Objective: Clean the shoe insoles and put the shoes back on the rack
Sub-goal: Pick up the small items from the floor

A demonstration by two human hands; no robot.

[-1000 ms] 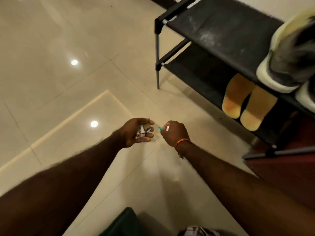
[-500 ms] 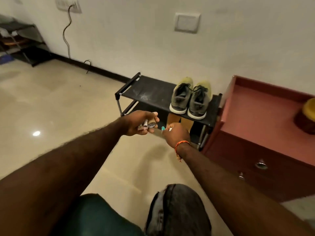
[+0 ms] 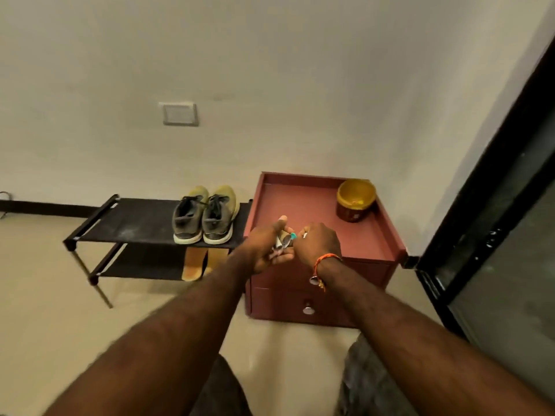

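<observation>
A home entryway: shoe rack [image 3: 135, 223], red drawer cabinet [image 3: 306, 298], tiled floor [image 3: 45, 295]

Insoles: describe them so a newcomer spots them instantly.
Find the black two-tier shoe rack against the wall, left of the red drawer cabinet. A pair of grey sneakers sits on its top tier; directly beneath them, on the lower tier, lie the two insoles. They are flat, orange-tan and side by side, the only loose pieces there.

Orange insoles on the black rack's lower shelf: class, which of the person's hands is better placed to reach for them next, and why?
Probably the left hand: it is nearer the orange insoles on the black rack's lower shelf. The right hand is over the red cabinet, farther away. Both hands hold small items.
</observation>
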